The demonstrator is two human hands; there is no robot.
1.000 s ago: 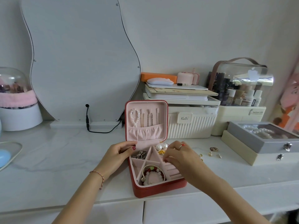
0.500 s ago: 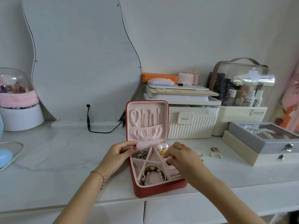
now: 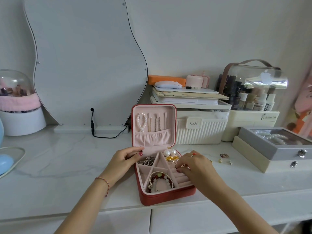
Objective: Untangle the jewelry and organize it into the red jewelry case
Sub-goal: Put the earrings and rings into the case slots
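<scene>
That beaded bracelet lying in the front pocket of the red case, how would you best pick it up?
Come straight down from above: the beaded bracelet lies flat in its compartment of the red jewelry case, with walls close on each side. Pinch one stretch of the bead loop on the near side, one fingertip inside the ring and one outside, then lift. Its open middle probably leaves room for a finger.

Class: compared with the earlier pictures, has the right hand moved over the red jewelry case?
Yes, slightly. The right hand has drawn back from the pearl earrings, toward the ring slots of the case.
</scene>
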